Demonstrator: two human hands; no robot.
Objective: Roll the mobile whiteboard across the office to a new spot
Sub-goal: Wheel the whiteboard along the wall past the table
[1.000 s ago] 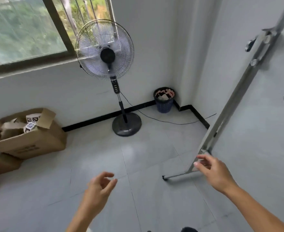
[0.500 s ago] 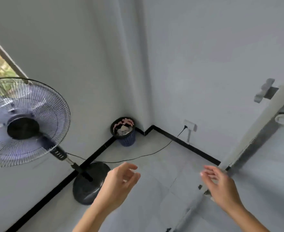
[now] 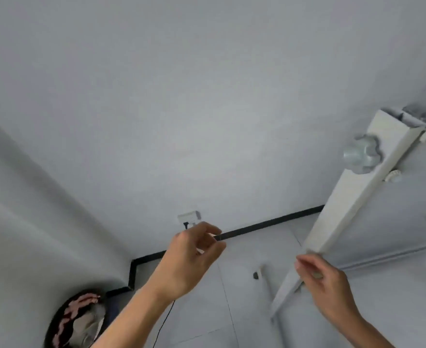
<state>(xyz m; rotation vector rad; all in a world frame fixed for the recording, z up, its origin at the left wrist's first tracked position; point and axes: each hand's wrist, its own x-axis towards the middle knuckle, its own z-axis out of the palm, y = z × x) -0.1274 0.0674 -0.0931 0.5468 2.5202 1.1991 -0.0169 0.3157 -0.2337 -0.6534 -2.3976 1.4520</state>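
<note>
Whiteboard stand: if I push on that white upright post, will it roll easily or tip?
Probably rolls: a small caster sits on smooth floor tile. The post is tall and slim, so a high push may tip it. The right hand is low on the post, though whether it has gripped is unclear.

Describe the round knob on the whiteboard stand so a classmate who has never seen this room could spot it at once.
Start at the white upright post of the whiteboard stand, which slants across the right side of the view above the right hand. Near the post's top, on its left face, sits the knob. It is grey, shiny and lobed, much larger than the small white knobs on the post's other side.
</note>
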